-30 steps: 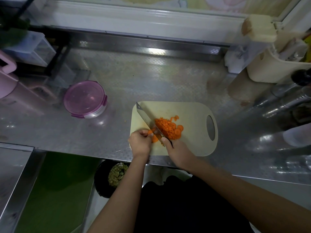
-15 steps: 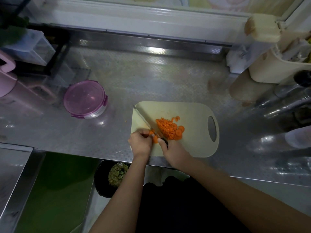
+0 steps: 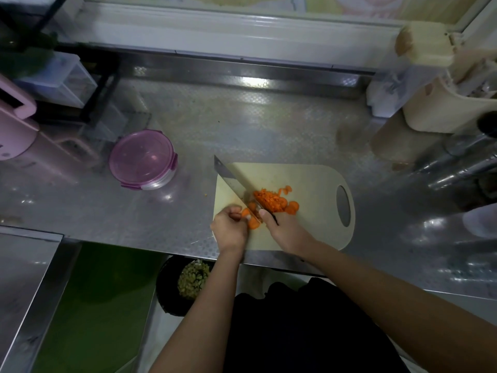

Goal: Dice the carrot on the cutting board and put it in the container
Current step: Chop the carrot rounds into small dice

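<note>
Carrot [image 3: 269,201]: 1 pile, 1 knife [image 3: 234,179]

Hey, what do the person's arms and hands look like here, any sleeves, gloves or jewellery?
Both forearms are bare, with no sleeves reaching into view. The left hand and right hand wear no gloves, and no rings, watch or bracelets can be made out, though the dim picture could hide small ones. A black garment covers the torso below.

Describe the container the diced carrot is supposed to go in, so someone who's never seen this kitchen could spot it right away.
Start at the steel counter and find the pale cutting board with the orange carrot on it. Look left of the board and slightly farther back: the container sits there alone. It is round, with a translucent purple lid clipped shut, the only lidded tub near the board.
</note>
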